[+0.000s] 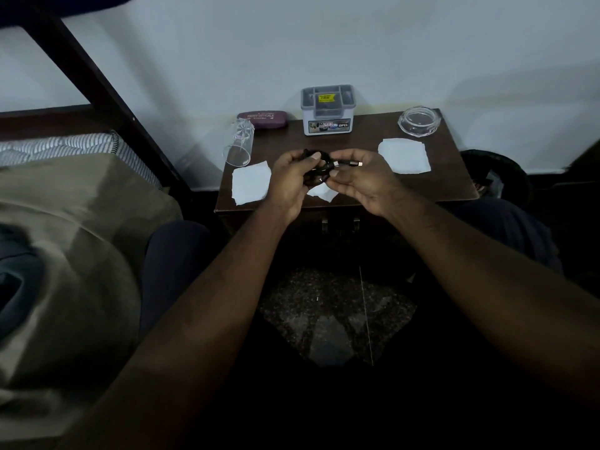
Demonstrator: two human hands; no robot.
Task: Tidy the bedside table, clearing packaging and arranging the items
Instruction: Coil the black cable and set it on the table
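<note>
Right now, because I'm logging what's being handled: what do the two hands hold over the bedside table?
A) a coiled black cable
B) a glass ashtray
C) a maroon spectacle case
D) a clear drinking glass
A: the left hand and the right hand both grip a coiled black cable, whose metal plug sticks out at the right fingertips.

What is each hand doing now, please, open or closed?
Left hand: closed, gripping the coiled black cable.
Right hand: closed, pinching the same cable near its plug.
</note>
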